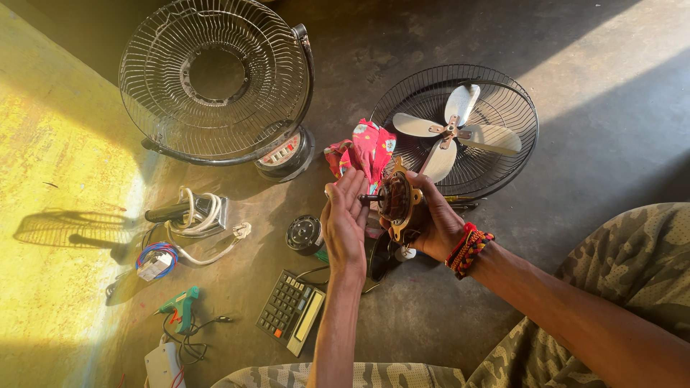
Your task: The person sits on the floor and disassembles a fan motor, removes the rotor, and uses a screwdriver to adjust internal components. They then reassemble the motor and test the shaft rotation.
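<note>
A bare concrete floor (589,93), sunlit yellow at the left edge, carries from left to right one green glue gun (181,305), one coil of white cable (201,215), one calculator (291,312), and two wire fan guards (215,79), the right one holding a four-bladed fan (453,129). At frame centre the left hand (345,223) is held flat, fingers open, against the shaft end of one fan motor (395,201). The right hand (435,223) has its fingers closed round that motor, above the floor just below a red cloth (366,147).
</note>
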